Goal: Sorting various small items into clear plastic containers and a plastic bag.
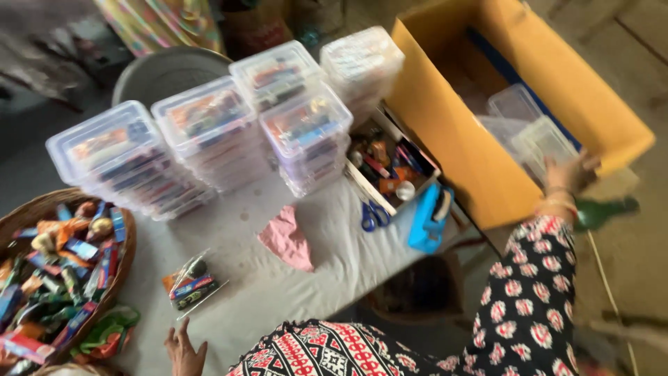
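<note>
L hand (184, 351) rests flat, fingers spread open, on the grey-white surface (278, 278) at the near edge, holding nothing. Just beyond it lies a small clear packet (189, 284) w/ orange, blue and green bits inside. Left of the packet sits a woven basket (124, 240) heaped w/ bright wrapped items. Right of the packet, a pink cloth (287, 238), then blue-handled scissors (374, 216) and a blue stapler-like tool (428, 217). Behind the scissors, an open tray (390, 167) of mixed small items.

R hand (567, 174), arm in red-white patterned sleeve, reaches into the yellow cardboard box (445, 118) at right of the tray; it touches a clear plastic container (543, 143) in there, but blur hides the fingers, so can't tell if it grips or not. Container looks see-through, rectangular, lidded, w/ more like it beside it.

Far side of the packet: stacks of clear lidded boxes (209, 132) w/ colourful contents, labels too blurred to tell. Behind those, a grey round tub (163, 73).
</note>
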